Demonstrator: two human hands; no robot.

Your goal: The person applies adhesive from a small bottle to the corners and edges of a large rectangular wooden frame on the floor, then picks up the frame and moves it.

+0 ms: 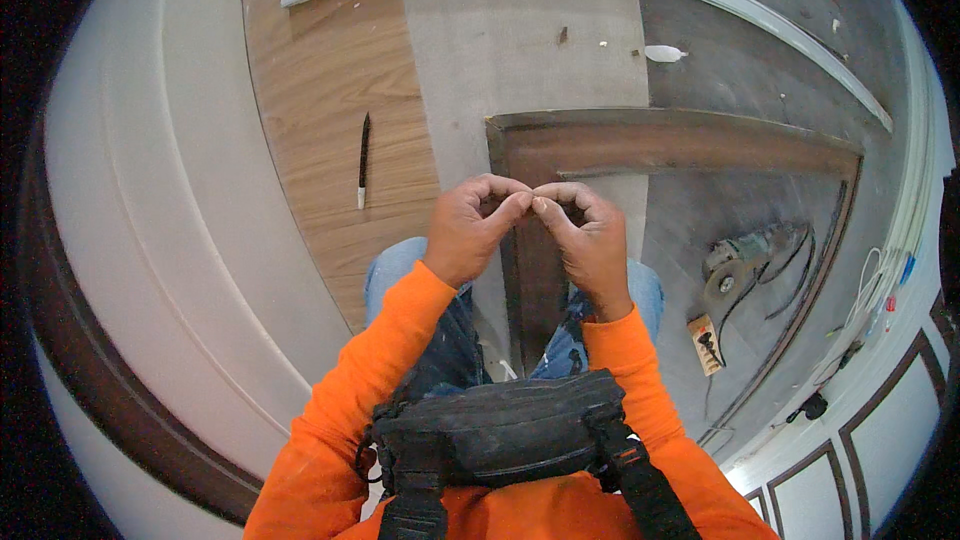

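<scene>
The left hand (473,232) and right hand (592,240) pinch, fingertips meeting above the brown moulded frame (690,142); anything held is too small to tell and could drop should 1 pinch slacken.

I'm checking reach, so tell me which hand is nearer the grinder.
Right. The right hand is to the left of the grinder; the left hand is farther off, on the far side of the right hand.

The brown frame (690,143) looks wooden, the orange sleeves (365,365) matt cloth.
</scene>
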